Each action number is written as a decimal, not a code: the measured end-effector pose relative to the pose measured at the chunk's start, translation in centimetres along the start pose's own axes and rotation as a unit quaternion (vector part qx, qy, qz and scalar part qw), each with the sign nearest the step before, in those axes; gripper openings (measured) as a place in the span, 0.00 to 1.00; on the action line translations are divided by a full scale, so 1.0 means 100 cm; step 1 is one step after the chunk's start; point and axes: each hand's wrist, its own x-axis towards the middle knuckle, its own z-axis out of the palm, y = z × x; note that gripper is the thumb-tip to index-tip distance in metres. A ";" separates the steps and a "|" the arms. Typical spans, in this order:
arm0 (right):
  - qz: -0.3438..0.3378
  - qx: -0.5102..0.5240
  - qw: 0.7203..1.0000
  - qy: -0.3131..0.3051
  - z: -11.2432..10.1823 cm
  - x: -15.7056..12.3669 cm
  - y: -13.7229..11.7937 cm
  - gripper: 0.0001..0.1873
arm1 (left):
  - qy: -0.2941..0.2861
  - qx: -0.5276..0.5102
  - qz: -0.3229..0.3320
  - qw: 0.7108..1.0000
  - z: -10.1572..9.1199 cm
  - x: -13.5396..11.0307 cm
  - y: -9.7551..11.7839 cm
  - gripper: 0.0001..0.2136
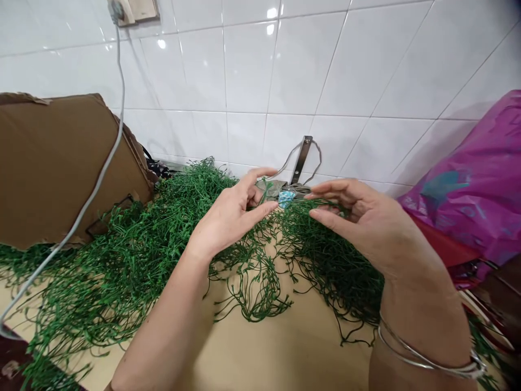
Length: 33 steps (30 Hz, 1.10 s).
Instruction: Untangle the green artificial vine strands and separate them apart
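Note:
My left hand [234, 214] hovers over the middle of the table with thumb and index finger spread apart. A small green knotted strand [266, 188] shows between those fingertips; whether it is gripped is unclear. Opposite it, my right hand [362, 217] curves over a dark green pile of strands [337, 266], thumb and fingers apart. Some strands lie near its fingertips. Left of my left hand spreads a large heap of thin green knotted strands [163, 233]. A small looped bunch of strands [260, 304] rests between my forearms.
An upright metal strip [301, 160] with a cord stands by the tiled wall [248, 76], above a small blue patterned piece [286, 198]. At left are a cardboard box [61, 168] and a hanging grey cable [103, 179]. A purple plastic bag [476, 179] sits at right.

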 end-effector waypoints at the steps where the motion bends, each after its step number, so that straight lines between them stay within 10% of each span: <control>1: -0.006 0.017 1.000 0.018 -0.002 0.000 -0.001 0.14 | -0.006 0.006 0.005 1.000 -0.001 0.000 0.000 0.16; 13: -0.011 -0.047 0.987 0.155 0.001 -0.003 -0.008 0.10 | 0.027 -0.029 0.009 0.999 -0.002 0.001 0.000 0.10; 24: -0.046 -0.104 0.994 0.007 0.008 -0.001 -0.011 0.09 | 0.032 0.006 0.043 0.999 -0.001 0.000 0.002 0.09; 33: -0.060 -0.119 0.990 0.039 0.008 -0.001 -0.010 0.05 | 0.003 0.064 0.034 0.997 -0.002 0.000 -0.003 0.09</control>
